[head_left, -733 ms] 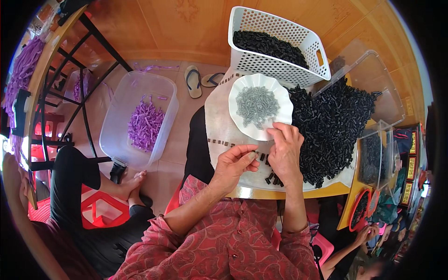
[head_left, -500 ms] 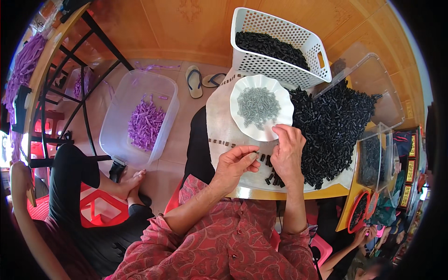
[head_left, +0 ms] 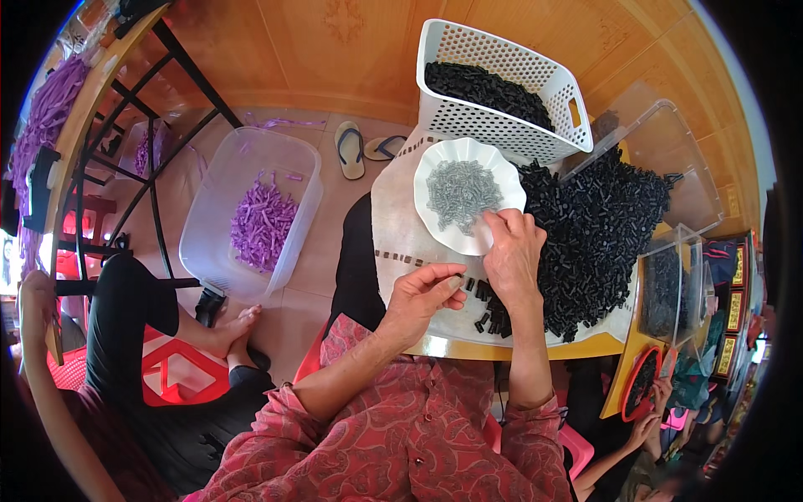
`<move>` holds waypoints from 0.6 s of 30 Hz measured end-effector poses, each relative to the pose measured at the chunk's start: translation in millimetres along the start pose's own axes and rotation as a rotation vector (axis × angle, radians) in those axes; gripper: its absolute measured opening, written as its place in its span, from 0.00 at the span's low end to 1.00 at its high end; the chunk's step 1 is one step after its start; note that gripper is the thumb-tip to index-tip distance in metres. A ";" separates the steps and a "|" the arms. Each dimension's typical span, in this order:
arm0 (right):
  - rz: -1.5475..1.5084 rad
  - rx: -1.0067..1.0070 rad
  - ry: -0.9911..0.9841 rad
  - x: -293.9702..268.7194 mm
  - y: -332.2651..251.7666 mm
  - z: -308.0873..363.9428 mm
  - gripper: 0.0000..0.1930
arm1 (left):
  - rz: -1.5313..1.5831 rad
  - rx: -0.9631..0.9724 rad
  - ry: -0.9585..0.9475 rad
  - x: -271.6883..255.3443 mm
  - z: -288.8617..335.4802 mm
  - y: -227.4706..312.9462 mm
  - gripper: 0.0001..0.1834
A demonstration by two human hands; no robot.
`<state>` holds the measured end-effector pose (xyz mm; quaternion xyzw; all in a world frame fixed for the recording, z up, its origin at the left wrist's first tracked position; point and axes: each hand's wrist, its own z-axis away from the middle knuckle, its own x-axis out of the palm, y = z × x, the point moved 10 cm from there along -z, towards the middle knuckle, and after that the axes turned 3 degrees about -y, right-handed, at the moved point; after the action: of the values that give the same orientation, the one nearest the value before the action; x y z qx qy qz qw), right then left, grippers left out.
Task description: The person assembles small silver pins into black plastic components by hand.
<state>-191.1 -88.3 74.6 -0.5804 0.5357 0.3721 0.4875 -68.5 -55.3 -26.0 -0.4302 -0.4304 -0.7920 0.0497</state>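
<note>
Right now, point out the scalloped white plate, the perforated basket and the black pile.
Scalloped white plate (head_left: 508, 174), head view: bare upper-right rim.
Perforated basket (head_left: 473, 119), head view: near side wall.
Black pile (head_left: 587, 243), head view: its middle.

Red paisley, sleeve to sleeve!
The shirt (head_left: 368, 443) swirls with teardrop shapes, dark and greyish lines curling over red, and small round buttons (head_left: 428, 417) run down the front! Left sleeve (head_left: 280, 427), right sleeve (head_left: 534, 431): same print, loose and creased, both ending partway along the forearms (head_left: 529, 360), and it's bare left hand (head_left: 421, 297), bare right hand (head_left: 513, 263)!
</note>
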 end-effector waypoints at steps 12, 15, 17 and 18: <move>-0.110 -0.094 -0.067 -8.5 -4.2 5.5 0.13 | -0.031 -0.007 0.008 -1.8 0.0 -0.2 0.13; -0.123 -0.113 -0.077 -14.1 -5.5 8.1 0.13 | -0.017 -0.002 0.001 -0.6 -0.9 -0.1 0.14; -0.137 -0.120 -0.082 -17.8 -6.8 9.9 0.13 | -0.037 0.028 -0.015 -0.5 -1.6 0.7 0.14; -0.149 -0.127 -0.086 -18.7 -7.9 10.7 0.12 | -0.037 0.028 -0.013 -1.1 -1.5 0.3 0.14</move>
<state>-185.1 -73.5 91.1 -0.6318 0.4452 0.3925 0.4986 -68.6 -56.9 -27.0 -0.4264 -0.4496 -0.7839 0.0381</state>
